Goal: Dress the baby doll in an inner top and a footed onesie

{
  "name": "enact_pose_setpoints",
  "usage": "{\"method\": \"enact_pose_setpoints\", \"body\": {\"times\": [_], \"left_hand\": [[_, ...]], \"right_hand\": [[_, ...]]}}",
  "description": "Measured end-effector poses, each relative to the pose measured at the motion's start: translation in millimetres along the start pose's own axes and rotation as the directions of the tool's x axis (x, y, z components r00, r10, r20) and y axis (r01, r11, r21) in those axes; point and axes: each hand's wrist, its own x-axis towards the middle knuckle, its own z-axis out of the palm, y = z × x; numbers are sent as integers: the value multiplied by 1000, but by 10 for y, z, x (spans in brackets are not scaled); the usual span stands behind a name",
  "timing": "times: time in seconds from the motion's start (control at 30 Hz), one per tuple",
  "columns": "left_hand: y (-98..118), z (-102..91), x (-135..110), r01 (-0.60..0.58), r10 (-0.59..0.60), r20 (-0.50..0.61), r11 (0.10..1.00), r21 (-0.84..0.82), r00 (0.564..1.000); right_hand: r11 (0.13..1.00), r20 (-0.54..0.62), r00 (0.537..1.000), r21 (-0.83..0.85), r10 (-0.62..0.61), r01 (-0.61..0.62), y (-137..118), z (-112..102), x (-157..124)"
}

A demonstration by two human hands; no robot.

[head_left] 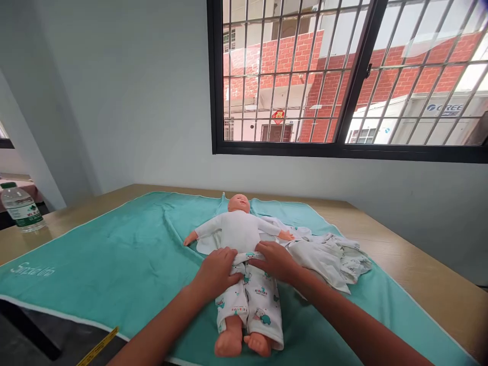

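A baby doll (240, 229) lies on its back with its arms spread and its head toward the wall. Printed white baby pants (263, 300) cover its legs, and both bare feet stick out below the cuffs. At the left side of the waistband, my left hand (219, 272) has its fingers and thumb closed on the cloth. My right hand (276, 260) grips the same waistband on the other side, fingers over the top edge. The doll's upper body is in plain white. Beneath it is a teal towel (125, 249).
Crumpled white baby clothes (331, 254) lie right of the doll. A water bottle (22, 208) stands at the far left of the wooden table (389, 234). Behind the table is a wall with a barred window (282, 76). A yellow strip (98, 347) shows below the near edge.
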Motion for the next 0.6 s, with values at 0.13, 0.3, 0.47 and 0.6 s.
{"method": "enact_pose_setpoints", "body": {"times": [0.13,0.3,0.47,0.6], "left_hand": [[3,77,-14,-10,11,-43,999,37,999],[-46,138,-46,-14,15,-86,1000,17,996],[-64,254,-77,50,-42,-175,998,42,984],[-45,317,-80,13,-11,-266,1000,7,964]], "right_hand": [[991,162,983,85,85,-100,-165,-205,-290],[974,265,961,182,82,-134,-461,-365,-575],[987,132,988,151,-76,56,-637,30,-938],[996,-138,989,-81,-45,34,-637,585,-1094]]}}
